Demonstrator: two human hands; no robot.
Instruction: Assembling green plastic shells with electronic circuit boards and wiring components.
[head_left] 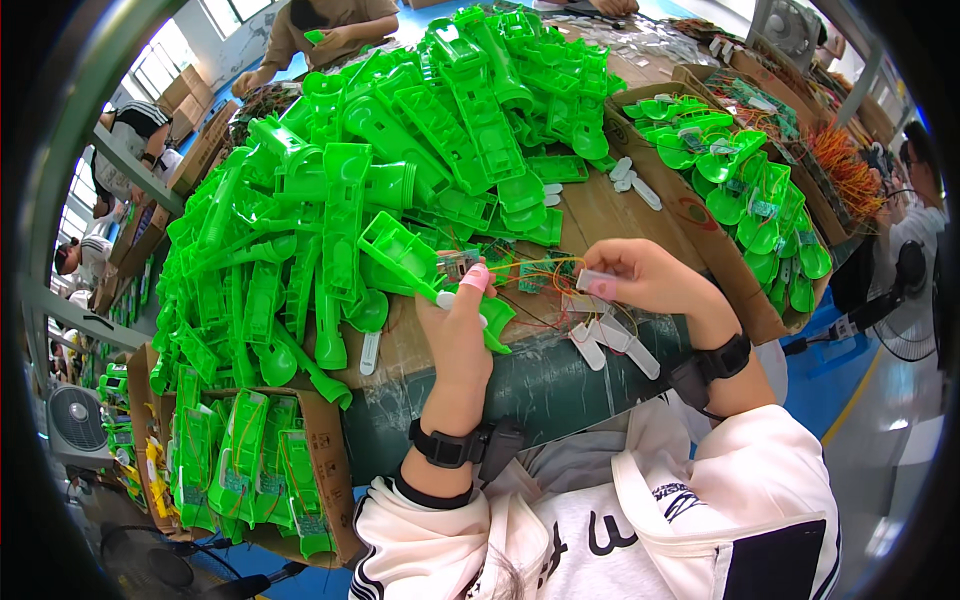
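Observation:
My left hand (455,320) grips a green plastic housing (398,248) with a spoon-shaped end, its thumb pressed by a small circuit board (458,264) set in the housing. Thin orange and yellow wires (540,262) stretch across to my right hand (645,275). That hand is closed in a pinch on a small white piece (592,281), and the wires end near its fingertips. Below it, several white plastic strips (610,335) lie at the table's edge among loose wires. Another green circuit board (532,276) rests behind the wires.
A tall heap of green housings (345,220) covers the table's left and far side. Cardboard boxes holding wired housings stand at lower left (325,455) and right (690,215). Orange wires (845,165) are piled farther right. A co-worker (330,35) sits across the table.

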